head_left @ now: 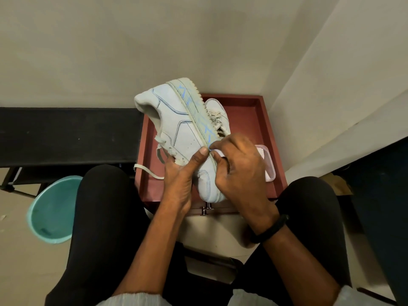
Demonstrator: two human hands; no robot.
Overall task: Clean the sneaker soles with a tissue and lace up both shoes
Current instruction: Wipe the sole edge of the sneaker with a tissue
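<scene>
While my left hand (180,173) grips the sneaker (176,120), my right hand (240,168) pinches a tissue (217,151) to its sole edge (194,111), mid-cleaning; next, I judge, a steady stroke heelward.

My left hand (178,173) grips the sneaker (176,120), tilted on its side above the red surface (249,107), thumb against the sole's rim. My right hand (240,164) pinches a tissue (216,150) against that rim, just beside the thumb. A loose lace (148,172) hangs over the surface's left edge. The second sneaker (217,109) lies behind, and a pink box (268,160) sits by the right edge. A teal basin (50,208) stands on the floor to the left.
</scene>
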